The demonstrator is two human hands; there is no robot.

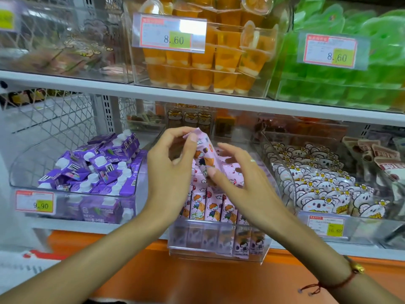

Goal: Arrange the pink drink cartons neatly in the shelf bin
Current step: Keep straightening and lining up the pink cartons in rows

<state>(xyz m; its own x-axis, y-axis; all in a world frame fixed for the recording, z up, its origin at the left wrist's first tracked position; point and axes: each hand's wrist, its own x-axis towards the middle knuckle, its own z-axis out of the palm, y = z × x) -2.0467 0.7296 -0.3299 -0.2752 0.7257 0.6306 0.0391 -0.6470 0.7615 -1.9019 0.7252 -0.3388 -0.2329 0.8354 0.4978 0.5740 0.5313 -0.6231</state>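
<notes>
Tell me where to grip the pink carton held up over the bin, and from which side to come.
Grip the raised pink carton by its two long flat sides near the middle, coming from above. It tilts with its top end up toward the left hand, which already pinches that end; the right hand only touches the lower end. The upright cartons in the bin block any approach from below.

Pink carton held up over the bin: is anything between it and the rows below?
Nothing visible. The left hand holds the raised pink carton directly above the pink cartons standing in the clear bin; the right hand touches its lower end.
</notes>
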